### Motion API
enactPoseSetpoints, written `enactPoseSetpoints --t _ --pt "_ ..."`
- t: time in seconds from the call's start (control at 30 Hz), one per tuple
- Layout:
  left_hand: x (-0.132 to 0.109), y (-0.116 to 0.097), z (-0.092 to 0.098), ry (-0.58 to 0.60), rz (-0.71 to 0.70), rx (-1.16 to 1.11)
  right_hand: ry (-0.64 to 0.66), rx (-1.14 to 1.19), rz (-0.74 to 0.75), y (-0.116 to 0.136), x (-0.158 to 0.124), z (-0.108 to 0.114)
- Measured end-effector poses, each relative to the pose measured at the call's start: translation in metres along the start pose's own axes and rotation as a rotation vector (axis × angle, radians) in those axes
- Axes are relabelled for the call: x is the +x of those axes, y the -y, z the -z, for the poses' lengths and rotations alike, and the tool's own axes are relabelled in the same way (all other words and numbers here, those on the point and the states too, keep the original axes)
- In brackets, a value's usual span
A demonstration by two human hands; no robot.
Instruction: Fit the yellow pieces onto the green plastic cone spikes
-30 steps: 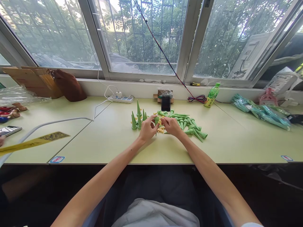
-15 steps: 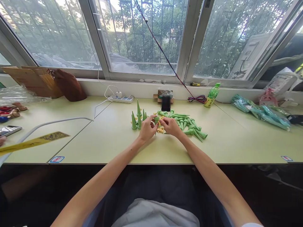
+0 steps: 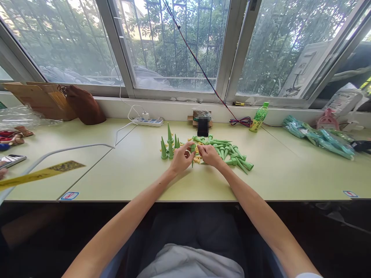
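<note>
My left hand [image 3: 182, 159] grips a green plastic spike [image 3: 193, 148] by its wide end, which faces up while the tip points down. Close against its right side, my right hand [image 3: 209, 154] is pinched; whatever its fingertips hold is too small to make out. Small yellow plastic pieces [image 3: 197, 159] lie between and behind the hands. Several green spikes [image 3: 164, 150] stand upright on their wide ends left of my left hand, with some yellow bits among them. Beyond and right of my right hand spreads a loose pile of green spikes [image 3: 232, 150].
A black phone-like object [image 3: 203, 126] leans on a small box behind the pile. A green drink bottle [image 3: 259, 117] and bundled cable [image 3: 241, 121] stand near the sill. A power strip [image 3: 148, 121] lies left, its white cord [image 3: 78, 147] crossing the table. Teal plastic packets [image 3: 321, 139] lie right.
The spike in my left hand now hangs more plainly point down, its tip showing below the fingers. My right hand has shifted slightly at the wide end. The standing spikes and pile are unchanged.
</note>
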State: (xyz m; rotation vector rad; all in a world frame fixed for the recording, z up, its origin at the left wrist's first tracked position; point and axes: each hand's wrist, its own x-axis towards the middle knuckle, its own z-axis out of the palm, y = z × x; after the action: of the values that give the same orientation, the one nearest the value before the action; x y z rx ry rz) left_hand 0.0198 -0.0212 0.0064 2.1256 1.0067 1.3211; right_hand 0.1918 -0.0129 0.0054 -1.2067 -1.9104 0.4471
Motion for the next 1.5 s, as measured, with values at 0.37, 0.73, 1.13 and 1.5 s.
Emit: enactPoseSetpoints --t 0.37,0.73,1.13,1.5 --pt "0.003 0.005 0.0 -0.063 0.11 -0.073 -0.052 0.054 0.041 0.004 -0.003 0.001" --pt "0.002 0.006 0.0 -0.044 0.126 -0.082 -0.028 0.051 0.084 0.0 -0.003 0.0" --pt "0.0 -0.002 0.0 0.03 0.025 -0.072 -0.029 0.046 -0.03 0.002 -0.001 0.001" --pt "0.003 0.002 0.0 -0.05 0.198 -0.078 -0.082 0.13 0.044 0.004 -0.005 0.001"
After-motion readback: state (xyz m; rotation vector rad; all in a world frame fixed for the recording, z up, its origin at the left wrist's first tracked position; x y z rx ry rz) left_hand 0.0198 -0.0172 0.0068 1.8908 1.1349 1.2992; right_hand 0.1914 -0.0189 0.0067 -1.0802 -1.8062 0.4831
